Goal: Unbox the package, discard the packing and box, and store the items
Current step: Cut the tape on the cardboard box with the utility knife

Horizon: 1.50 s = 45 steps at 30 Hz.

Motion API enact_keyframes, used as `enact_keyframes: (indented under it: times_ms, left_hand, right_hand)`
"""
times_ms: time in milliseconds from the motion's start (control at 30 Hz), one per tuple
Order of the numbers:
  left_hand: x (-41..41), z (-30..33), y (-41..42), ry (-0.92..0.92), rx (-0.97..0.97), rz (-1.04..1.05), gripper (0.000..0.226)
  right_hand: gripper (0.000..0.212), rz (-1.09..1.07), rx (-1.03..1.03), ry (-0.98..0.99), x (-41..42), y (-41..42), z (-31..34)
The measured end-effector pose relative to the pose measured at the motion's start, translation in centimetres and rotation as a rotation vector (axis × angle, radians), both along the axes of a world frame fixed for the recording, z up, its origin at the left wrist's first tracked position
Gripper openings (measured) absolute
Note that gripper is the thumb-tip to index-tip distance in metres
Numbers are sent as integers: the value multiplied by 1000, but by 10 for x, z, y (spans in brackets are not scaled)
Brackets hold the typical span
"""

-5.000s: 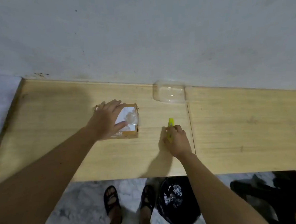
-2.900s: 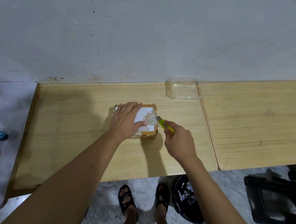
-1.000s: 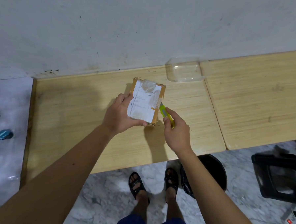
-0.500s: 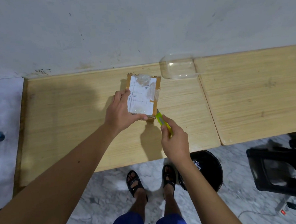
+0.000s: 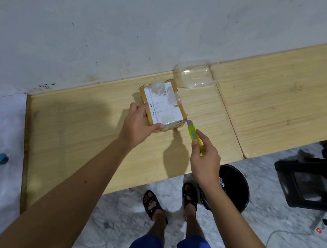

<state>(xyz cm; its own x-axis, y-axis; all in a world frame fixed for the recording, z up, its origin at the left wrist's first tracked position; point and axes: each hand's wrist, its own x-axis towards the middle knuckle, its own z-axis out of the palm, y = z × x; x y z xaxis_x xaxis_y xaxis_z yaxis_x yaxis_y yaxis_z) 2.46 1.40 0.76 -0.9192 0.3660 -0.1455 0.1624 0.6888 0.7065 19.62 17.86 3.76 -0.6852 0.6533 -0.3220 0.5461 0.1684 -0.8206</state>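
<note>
Left hand: fingers curled round the box, tilted on the table.
Right hand: fingers pinching the cutter, blade at box corner.

Yellow-green knife, brown box

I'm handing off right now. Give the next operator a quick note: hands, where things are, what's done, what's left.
Left hand grips the taped cardboard box, tilted up off the wooden table.
Right hand holds the yellow box cutter, tip at the box's near right corner.
Done: none; box sealed.
Left: slit tape, open, bin packing and box in the black bin, store the items.
</note>
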Motion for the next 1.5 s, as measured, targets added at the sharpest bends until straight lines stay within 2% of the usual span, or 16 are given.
enact_keyframes:
  times_ms: [200,333,433,600,833,933,1200,1500]
  left_hand:
    - [-48,6,-21,195,-50,-245,103]
    - [-81,4,-18,361,-165,-574,109]
    - [-82,1,-15,358,-253,-667,110]
    - [-63,0,-11,263,-296,-493,116]
    - [-28,5,23,205,-360,-233,113]
    - [-26,9,31,198,-388,-193,106]
    - [-24,9,33,278,-453,-171,108]
    - [-17,1,39,293,-456,-69,112]
  right_hand:
    - [38,-6,-23,23,1,3,-4]
    - [37,5,-36,31,11,-5,-6]
    - [37,3,-69,54,6,-10,-10]
    - [39,-23,-46,49,-11,-11,-12]
    - [39,-82,37,57,-34,-1,-15]
    - [39,-65,84,54,-41,3,-19]
    - [37,63,236,18,-50,4,-16]
    - [35,104,206,-6,-56,3,-8]
